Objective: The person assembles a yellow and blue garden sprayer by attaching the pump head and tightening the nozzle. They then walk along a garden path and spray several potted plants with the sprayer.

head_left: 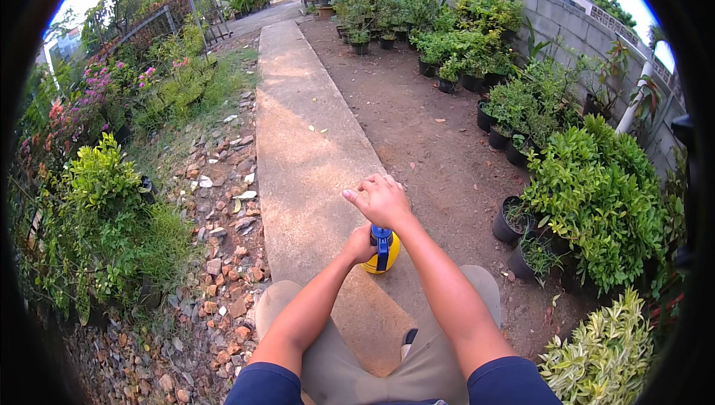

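A yellow pump sprayer (383, 257) with a blue top and blue handle stands on the concrete path between my knees. My left hand (360, 244) is wrapped round its upper part, beside the blue handle. Directly above the top, my right hand (380, 201) is held palm down, with the thumb stretched out to the left. The underside of the palm and the fingertips are hidden, so any contact with the sprayer's pump cannot be made out.
The concrete path (298, 129) runs straight ahead. Loose stones (223, 308) and flowering shrubs (112, 92) lie along its left. On the right, bare soil (417, 129) leads to several potted plants (514, 107) before a grey block wall (551, 25). A variegated bush (603, 349) is near right.
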The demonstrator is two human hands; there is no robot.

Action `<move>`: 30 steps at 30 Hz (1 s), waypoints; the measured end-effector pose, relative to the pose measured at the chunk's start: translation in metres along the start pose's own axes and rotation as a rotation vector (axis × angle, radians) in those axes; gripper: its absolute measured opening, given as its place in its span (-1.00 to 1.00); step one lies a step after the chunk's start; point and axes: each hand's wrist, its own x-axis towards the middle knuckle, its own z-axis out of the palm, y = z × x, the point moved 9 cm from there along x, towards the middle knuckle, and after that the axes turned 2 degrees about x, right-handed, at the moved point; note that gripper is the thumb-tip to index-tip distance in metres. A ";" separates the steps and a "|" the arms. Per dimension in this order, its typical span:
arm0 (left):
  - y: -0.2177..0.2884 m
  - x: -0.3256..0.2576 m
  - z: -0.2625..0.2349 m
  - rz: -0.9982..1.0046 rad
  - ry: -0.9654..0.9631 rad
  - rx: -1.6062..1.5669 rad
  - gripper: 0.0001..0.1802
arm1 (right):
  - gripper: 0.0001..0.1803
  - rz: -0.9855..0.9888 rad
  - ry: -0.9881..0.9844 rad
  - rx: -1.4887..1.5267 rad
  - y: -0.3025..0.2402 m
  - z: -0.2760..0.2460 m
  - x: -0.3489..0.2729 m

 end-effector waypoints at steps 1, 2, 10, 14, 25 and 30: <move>0.005 -0.002 0.002 0.017 0.009 0.042 -0.31 | -0.21 -0.075 0.175 -0.008 -0.006 -0.020 -0.016; 0.009 -0.006 0.003 0.031 0.024 0.079 -0.31 | -0.23 0.039 0.157 0.209 0.006 -0.024 -0.020; 0.033 -0.030 0.003 -0.001 -0.112 0.145 -0.21 | -0.17 0.018 0.278 0.552 -0.060 -0.092 -0.051; 0.034 -0.027 0.019 -0.026 -0.152 0.172 -0.20 | -0.25 -0.127 0.503 0.497 -0.112 -0.220 -0.057; 0.024 -0.009 0.012 0.216 0.043 -0.256 -0.27 | -0.19 0.046 0.002 -0.230 0.008 0.038 -0.029; 0.007 -0.009 0.029 -0.040 -0.077 -0.134 -0.31 | -0.22 0.171 0.196 0.036 0.047 0.042 -0.025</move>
